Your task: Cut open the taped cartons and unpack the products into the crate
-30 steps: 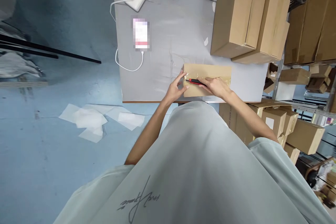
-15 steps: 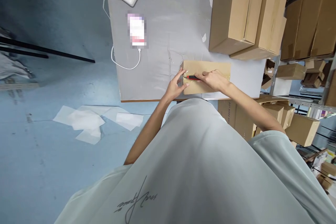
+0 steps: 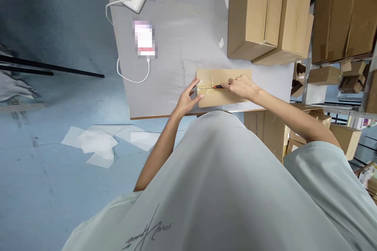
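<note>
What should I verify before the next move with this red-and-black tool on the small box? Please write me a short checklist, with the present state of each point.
1. Left hand supports the small box: ok, fingers and thumb touch its left end.
2. Right hand grips the red-and-black tool: ok.
3. Tool does not point at the left hand: not ok, I judge; it points toward the gap between thumb and fingers.
4. Small box rests on the table: ok.
5. Blade length: cannot tell, too small to see.
6. White cable is away from the small box: ok, bare tabletop lies between them.
</note>
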The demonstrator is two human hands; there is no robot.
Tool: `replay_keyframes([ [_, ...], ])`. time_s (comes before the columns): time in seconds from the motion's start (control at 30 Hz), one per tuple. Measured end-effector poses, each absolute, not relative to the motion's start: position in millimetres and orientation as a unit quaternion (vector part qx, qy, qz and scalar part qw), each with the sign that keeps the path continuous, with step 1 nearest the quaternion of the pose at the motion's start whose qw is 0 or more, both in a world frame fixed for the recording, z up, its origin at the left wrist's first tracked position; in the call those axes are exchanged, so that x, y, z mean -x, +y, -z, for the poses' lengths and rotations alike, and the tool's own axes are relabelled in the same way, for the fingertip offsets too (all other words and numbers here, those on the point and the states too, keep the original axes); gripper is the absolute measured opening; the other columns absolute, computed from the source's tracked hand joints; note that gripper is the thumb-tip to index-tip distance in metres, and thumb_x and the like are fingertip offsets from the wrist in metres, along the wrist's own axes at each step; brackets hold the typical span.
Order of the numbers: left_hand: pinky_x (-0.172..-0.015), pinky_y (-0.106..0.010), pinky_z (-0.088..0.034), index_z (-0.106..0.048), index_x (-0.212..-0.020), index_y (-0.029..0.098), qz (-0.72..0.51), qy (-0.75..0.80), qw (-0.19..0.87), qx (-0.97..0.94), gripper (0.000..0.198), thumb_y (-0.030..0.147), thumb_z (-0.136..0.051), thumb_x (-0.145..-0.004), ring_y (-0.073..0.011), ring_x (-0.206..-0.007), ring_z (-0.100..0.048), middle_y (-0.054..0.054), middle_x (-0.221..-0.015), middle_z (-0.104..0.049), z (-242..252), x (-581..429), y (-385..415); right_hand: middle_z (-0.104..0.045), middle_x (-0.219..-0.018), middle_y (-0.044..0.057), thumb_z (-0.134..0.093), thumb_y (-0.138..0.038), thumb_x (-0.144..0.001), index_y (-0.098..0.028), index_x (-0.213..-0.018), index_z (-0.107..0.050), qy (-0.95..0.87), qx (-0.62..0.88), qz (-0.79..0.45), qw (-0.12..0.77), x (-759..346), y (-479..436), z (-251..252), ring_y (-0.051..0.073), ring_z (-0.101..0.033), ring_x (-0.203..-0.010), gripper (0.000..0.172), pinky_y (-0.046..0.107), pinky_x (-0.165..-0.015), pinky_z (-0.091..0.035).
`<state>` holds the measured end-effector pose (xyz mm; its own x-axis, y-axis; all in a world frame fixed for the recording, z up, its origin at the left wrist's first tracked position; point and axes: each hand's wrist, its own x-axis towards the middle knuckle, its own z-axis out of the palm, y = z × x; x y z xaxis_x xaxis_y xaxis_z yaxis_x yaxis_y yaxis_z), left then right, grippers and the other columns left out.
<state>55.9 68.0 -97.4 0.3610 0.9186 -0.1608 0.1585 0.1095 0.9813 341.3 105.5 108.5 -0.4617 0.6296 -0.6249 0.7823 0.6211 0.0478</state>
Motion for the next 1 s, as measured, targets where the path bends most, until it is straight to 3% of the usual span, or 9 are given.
replay_keyframes([
  [0.13,-0.139,-0.061,-0.044,-0.056,-0.176,0.032,-0.318,0.481,0.577,-0.578,0.111,0.09,-0.084,-0.086,-0.0439,-0.175,-0.043,-0.017,-0.192,-0.036,97.6,-54.0,69.4,-0.083,-0.126,0.022,-0.037,-0.016,-0.12,-0.023,-0.165,-0.063,0.818,-0.453,0.117,0.335,-413.0,98.0,-114.3,0.031,-0.079,-0.093,0.052,0.04,-0.075,-0.034],
  [0.23,-0.137,-0.064,-0.046,-0.057,-0.175,0.031,-0.312,0.503,0.563,-0.576,0.114,0.092,-0.086,-0.083,-0.0451,-0.172,-0.048,-0.018,-0.188,-0.045,97.9,-54.1,69.2,-0.083,-0.126,0.02,-0.038,-0.019,-0.121,-0.027,-0.166,-0.063,0.807,-0.479,0.116,0.324,-468.3,89.7,-113.8,0.029,-0.078,-0.089,0.051,0.04,-0.075,-0.032],
  [0.37,-0.135,-0.068,-0.049,-0.055,-0.176,0.031,-0.298,0.538,0.547,-0.568,0.117,0.091,-0.088,-0.081,-0.0453,-0.168,-0.053,-0.018,-0.183,-0.053,94.8,-57.6,68.0,-0.085,-0.119,0.016,-0.039,-0.028,-0.124,-0.032,-0.162,-0.066,0.812,-0.503,0.125,0.267,-525.6,82.6,-99.6,0.025,-0.074,-0.084,0.047,0.038,-0.075,-0.03],
  [0.53,-0.135,-0.064,-0.051,-0.049,-0.18,0.028,-0.271,0.575,0.531,-0.56,0.118,0.085,-0.087,-0.084,-0.0437,-0.167,-0.055,-0.019,-0.184,-0.051,85.3,-58.9,66.4,-0.085,-0.116,0.017,-0.041,-0.038,-0.125,-0.031,-0.151,-0.074,0.812,-0.524,0.162,0.197,-590.5,81.9,-67.2,0.025,-0.075,-0.085,0.042,0.039,-0.077,-0.029],
  [0.7,-0.137,-0.064,-0.049,-0.052,-0.178,0.032,-0.245,0.626,0.493,-0.553,0.102,0.07,-0.085,-0.09,-0.0436,-0.171,-0.05,-0.016,-0.188,-0.045,72.2,-64.5,62.2,-0.086,-0.109,0.018,-0.05,-0.053,-0.12,-0.024,-0.138,-0.077,0.762,-0.605,0.203,0.115,-657.6,69.2,-15.3,0.031,-0.076,-0.086,0.043,0.038,-0.076,-0.036],
  [0.77,-0.142,-0.066,-0.041,-0.056,-0.175,0.029,-0.245,0.663,0.42,-0.569,0.092,0.066,-0.081,-0.095,-0.0445,-0.179,-0.035,-0.017,-0.193,-0.035,67.2,-82.7,59.5,-0.086,-0.104,0.016,-0.056,-0.066,-0.115,-0.022,-0.133,-0.075,0.69,-0.677,0.254,0.019,-657.7,61.2,16.5,0.032,-0.076,-0.085,0.051,0.036,-0.074,-0.04],
  [0.87,-0.149,-0.068,-0.013,-0.052,-0.177,0.018,-0.249,0.702,0.273,-0.609,0.089,0.065,-0.073,-0.103,-0.0445,-0.185,-0.008,-0.021,-0.198,-0.016,64.3,-128.8,56.5,-0.079,-0.087,0.006,-0.062,-0.079,-0.106,-0.024,-0.114,-0.069,0.497,-0.735,0.426,-0.176,-616.2,51.5,70.2,0.025,-0.07,-0.075,0.056,0.033,-0.07,-0.046],
  [0.93,-0.149,-0.07,-0.001,-0.044,-0.181,0.014,-0.249,0.697,0.235,-0.63,0.092,0.066,-0.066,-0.108,-0.0441,-0.186,0.0,-0.023,-0.198,-0.012,65.8,-159.2,56.4,-0.073,-0.082,0.001,-0.072,-0.084,-0.096,-0.026,-0.101,-0.061,0.317,-0.722,0.542,-0.29,-574.1,46.8,101.4,0.02,-0.065,-0.072,0.059,0.03,-0.066,-0.048],
  [1.0,-0.147,-0.072,0.004,-0.041,-0.183,0.015,-0.247,0.689,0.235,-0.639,0.092,0.068,-0.061,-0.111,-0.0435,-0.186,0.002,-0.023,-0.198,-0.013,68.1,-175.6,58.5,-0.069,-0.079,-0.002,-0.069,-0.088,-0.093,-0.028,-0.096,-0.057,0.266,-0.702,0.581,-0.316,-534.8,42.9,123.5,0.018,-0.063,-0.071,0.062,0.028,-0.063,-0.048],
])
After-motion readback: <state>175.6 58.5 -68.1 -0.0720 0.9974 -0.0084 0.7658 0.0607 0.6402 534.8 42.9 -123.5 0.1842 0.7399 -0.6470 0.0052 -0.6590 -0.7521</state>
